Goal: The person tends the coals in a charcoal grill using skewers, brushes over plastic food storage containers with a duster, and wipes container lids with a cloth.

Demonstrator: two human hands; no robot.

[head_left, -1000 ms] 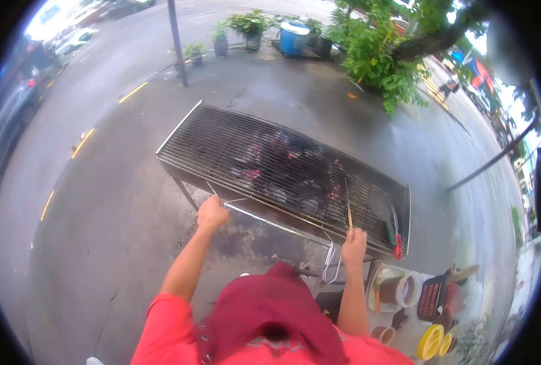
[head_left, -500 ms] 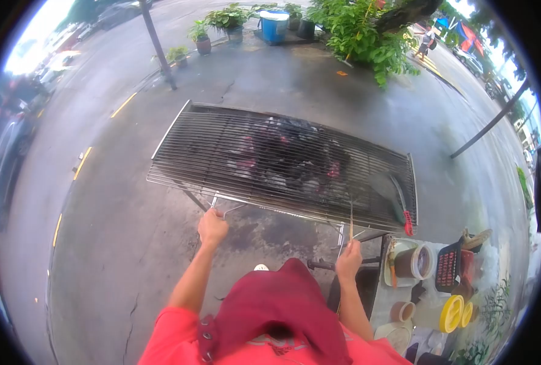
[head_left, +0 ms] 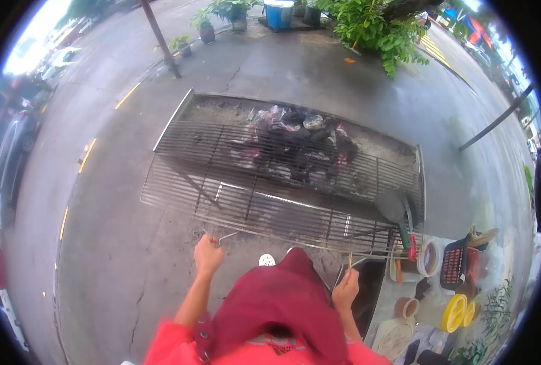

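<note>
My left hand is closed on the left wire handle of the grill grate. My right hand is closed at the grate's right wire handle, with a thin wooden stick rising from the fingers. The grate is shifted toward me and overhangs the front of the charcoal grill. Charcoal, partly grey with ash and glowing in spots, lies in the middle of the grill. A dark rounded flat tool and a red-handled utensil rest on the grate's right end.
At the right stands a side table with plastic tubs, a black basket and yellow-lidded containers. Beyond the grill are potted plants, a blue bucket and a leaning pole.
The grate has slid toward me with both hands on its handles, uncovering the back of the charcoal bed. The rounded tool and red-handled utensil have moved along on it.
</note>
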